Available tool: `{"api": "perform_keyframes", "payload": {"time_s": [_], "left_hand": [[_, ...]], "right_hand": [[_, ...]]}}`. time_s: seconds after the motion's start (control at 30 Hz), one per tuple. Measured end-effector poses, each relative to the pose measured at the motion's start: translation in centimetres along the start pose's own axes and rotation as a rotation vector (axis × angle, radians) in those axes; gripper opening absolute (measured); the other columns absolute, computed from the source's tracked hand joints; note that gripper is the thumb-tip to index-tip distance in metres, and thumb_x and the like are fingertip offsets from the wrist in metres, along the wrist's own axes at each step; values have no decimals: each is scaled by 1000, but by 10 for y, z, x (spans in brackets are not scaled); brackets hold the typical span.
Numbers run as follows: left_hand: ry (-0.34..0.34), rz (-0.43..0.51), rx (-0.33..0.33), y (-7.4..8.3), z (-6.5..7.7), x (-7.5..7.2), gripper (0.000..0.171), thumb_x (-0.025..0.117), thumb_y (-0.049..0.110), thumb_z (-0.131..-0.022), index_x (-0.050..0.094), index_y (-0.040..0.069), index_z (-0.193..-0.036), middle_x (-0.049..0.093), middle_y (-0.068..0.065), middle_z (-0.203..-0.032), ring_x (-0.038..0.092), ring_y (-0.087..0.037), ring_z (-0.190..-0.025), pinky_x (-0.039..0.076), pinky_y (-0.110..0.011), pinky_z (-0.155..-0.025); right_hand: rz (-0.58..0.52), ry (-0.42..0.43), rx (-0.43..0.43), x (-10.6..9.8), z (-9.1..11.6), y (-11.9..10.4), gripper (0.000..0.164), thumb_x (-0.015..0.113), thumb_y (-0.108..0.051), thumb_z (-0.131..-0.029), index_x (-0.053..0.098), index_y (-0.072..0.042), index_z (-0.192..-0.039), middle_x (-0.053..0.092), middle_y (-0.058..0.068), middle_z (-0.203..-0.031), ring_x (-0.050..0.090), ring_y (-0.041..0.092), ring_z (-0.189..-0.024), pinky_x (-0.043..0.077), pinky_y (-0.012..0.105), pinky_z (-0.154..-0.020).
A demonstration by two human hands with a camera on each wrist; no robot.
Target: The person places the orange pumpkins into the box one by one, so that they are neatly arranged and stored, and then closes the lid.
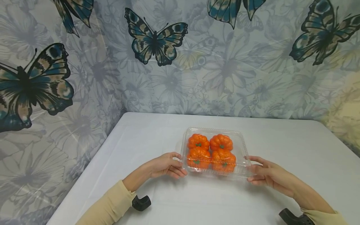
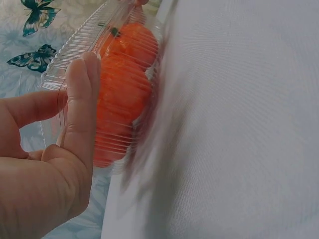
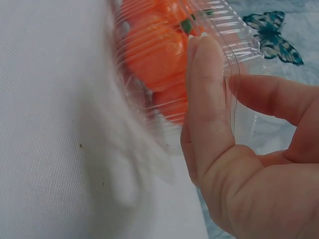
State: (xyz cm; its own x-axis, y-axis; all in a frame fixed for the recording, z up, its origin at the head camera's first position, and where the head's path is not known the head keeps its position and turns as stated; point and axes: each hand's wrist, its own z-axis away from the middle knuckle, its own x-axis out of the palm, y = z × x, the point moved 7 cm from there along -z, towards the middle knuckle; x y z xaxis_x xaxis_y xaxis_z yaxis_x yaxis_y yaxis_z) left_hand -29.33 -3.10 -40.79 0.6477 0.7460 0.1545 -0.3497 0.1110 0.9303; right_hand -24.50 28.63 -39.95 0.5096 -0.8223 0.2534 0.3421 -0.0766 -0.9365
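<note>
A clear plastic box [image 1: 242,148] with ribbed walls holds several small orange pumpkins [image 1: 221,142] with green stems. They sit in two rows toward its left part. My left hand [image 1: 168,165] pinches the box's left edge, its thumb on one side of the rim and fingers on the other, as the left wrist view shows at the ribbed wall [image 2: 75,52]. At the opposite edge, my right hand [image 1: 270,176] pinches the rim the same way; its fingers [image 3: 207,94] lie along the outer wall. The box appears raised slightly, with shadows beneath.
A white table [image 1: 157,131] spreads around and under the box. Behind it and along the left hangs a grey floral cloth with teal butterflies [image 1: 154,40]. A black wrist mount [image 1: 141,203] is at the left sleeve, another [image 1: 295,217] at the right.
</note>
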Motion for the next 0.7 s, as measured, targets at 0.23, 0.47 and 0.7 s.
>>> {"api": "perform_keyframes", "payload": {"time_s": [0.23, 0.47, 0.7], "left_hand": [[0, -5, 9, 0, -1, 2, 20, 51, 5, -96, 40, 2, -111, 70, -19, -86, 68, -16, -66, 55, -26, -62], [22, 12, 25, -1, -1, 1, 21, 51, 1, -95, 40, 1, -113, 70, -18, -83, 67, -13, -63, 54, -22, -60], [32, 29, 6, -4, -3, 0, 21, 50, -1, -95, 40, 1, -113, 69, -17, -82, 66, -12, -61, 53, -21, -58]], "right_hand": [[-72, -44, -18, 0, 0, -1, 38, 41, 0, -100, 46, -27, -126, 48, 13, -123, 63, 31, -101, 50, 35, -87], [25, -26, -57, 2, -1, -9, 53, 47, 4, -97, 23, -2, -144, 49, 16, -118, 63, 31, -96, 51, 36, -85], [87, 7, -43, 0, -1, -10, 59, 51, 3, -95, 21, -2, -146, 50, 14, -116, 65, 30, -94, 53, 30, -78]]}}
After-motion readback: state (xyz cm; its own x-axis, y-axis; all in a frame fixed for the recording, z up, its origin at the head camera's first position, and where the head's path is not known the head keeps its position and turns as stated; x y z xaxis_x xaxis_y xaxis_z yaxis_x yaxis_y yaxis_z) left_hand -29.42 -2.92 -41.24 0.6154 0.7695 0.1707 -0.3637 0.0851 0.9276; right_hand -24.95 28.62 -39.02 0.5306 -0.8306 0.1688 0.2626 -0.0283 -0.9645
